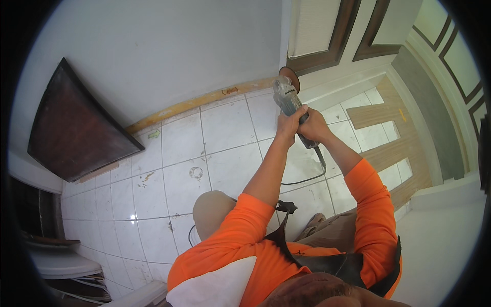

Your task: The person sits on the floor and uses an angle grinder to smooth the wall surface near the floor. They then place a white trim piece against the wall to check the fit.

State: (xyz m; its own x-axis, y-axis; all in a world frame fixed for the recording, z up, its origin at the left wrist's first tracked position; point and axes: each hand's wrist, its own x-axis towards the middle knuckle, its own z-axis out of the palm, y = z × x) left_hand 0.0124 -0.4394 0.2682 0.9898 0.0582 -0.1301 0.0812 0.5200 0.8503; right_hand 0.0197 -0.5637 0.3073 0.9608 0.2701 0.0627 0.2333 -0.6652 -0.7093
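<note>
An angle grinder (292, 104) with a grey head and dark body is held in both hands, its round brown disc (290, 78) at the far end. My left hand (289, 126) is closed round the body from the left. On the other side my right hand (314, 127) wraps the body towards its rear. The disc is close to the foot of the white wall panel with brown wooden moulding (335, 55); whether it touches cannot be made out. A black cord (322, 159) runs from the grinder's rear down to the tiles.
White floor tiles (227, 166) carry stains and scraps. Along the grey wall's foot runs a yellowish wooden strip (176, 112). A dark brown curved-looking panel (82, 128) leans at the left. Wood-look boards (409, 130) lie at the right. My bent knee (212, 210) is below.
</note>
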